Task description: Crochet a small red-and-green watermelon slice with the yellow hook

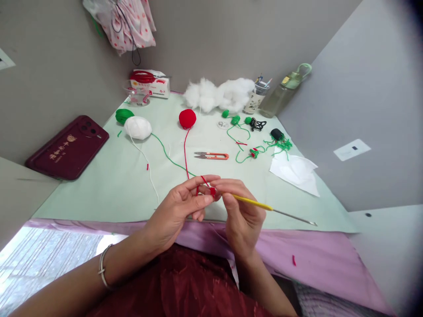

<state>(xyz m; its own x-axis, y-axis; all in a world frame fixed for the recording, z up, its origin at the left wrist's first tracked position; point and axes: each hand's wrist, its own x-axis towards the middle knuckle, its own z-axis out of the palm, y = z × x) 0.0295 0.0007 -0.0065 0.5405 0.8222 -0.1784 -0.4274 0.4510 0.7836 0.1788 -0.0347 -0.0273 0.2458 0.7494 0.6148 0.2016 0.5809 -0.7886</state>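
A pale green table [109, 185] is wedged between grey walls, its far half strewn with a red yarn ball [187, 118], stuffing [218, 93] and snips [211, 155]; bare surface is left only near the front edge. There, a small red crochet piece [212, 191] is pinched in the closed left hand [180, 209], and a yellow crochet hook [264, 206] is gripped by the closed right hand [243, 215].

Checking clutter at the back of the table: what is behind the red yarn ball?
Behind the red yarn ball lies white stuffing against the wall, with a tissue box off to the left. The table strip directly behind the ball is hidden by it.
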